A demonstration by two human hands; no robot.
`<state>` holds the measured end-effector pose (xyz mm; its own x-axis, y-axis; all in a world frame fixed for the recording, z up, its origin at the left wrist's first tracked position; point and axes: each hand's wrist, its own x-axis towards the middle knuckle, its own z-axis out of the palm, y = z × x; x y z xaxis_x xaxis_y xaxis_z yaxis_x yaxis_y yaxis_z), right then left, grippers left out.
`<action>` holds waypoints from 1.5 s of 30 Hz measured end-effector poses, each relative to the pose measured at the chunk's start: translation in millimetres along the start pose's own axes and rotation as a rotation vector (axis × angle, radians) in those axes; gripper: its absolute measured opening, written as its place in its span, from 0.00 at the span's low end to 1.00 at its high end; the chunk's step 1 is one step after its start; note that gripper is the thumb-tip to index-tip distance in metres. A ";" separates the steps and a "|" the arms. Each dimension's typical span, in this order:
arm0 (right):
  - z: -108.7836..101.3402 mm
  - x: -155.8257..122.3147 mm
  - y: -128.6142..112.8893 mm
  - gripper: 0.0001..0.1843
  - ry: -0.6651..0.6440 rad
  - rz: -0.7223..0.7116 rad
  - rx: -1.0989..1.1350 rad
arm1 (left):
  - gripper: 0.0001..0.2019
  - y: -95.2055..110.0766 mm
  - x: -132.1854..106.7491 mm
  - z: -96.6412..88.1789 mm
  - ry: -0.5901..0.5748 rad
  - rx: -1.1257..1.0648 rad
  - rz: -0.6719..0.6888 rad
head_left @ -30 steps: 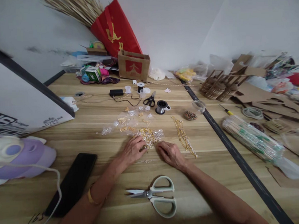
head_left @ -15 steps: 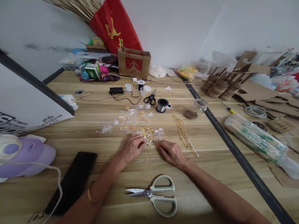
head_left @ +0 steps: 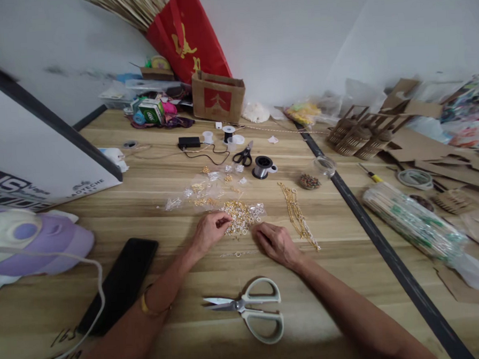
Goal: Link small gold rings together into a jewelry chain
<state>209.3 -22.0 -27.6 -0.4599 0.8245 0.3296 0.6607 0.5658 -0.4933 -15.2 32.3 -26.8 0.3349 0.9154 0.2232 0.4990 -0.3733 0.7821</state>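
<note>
A pile of small gold and silver beads and rings (head_left: 238,214) lies on the wooden table between my hands. My left hand (head_left: 212,229) is at the pile's left edge, thumb and forefinger pinched together; anything between them is too small to make out. My right hand (head_left: 277,244) rests on the table at the pile's right, fingers curled in, and what they may hold is hidden. A thin silver chain (head_left: 238,254) with a ring lies in front of the pile. Gold chains (head_left: 296,214) lie to the right. Scissors with pale handles (head_left: 246,305) lie partly open nearer me.
Behind the pile are small plastic bags (head_left: 200,189), black scissors (head_left: 243,155) and a wire spool (head_left: 262,166). A dish of beads (head_left: 309,181) stands right of them. A black phone (head_left: 122,282) lies left, and packaged sticks (head_left: 412,218) lie far right.
My left hand has drawn slightly back to the left edge of the pile, its fingertips now pinched more visibly. My right hand stays nearly in place. The whole view has shifted slightly.
</note>
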 end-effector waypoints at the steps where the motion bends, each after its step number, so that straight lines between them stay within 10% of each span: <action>1: 0.1 0.0 0.1 0.08 0.000 -0.003 0.004 | 0.04 -0.4 0.2 0.2 -0.002 0.000 0.002; 20: -1.6 0.8 -2.1 0.09 0.080 0.055 0.093 | 0.03 7.3 0.3 -4.2 0.029 0.026 0.014; 45: 7.4 30.1 -7.3 0.10 0.223 -0.086 0.157 | 0.08 14.1 -5.7 1.3 -0.218 0.438 0.216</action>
<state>186.3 -1.4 -20.1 -0.3574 0.7650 0.5358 0.5170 0.6398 -0.5687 -9.1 21.6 -17.8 0.6022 0.7754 0.1900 0.6713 -0.6206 0.4052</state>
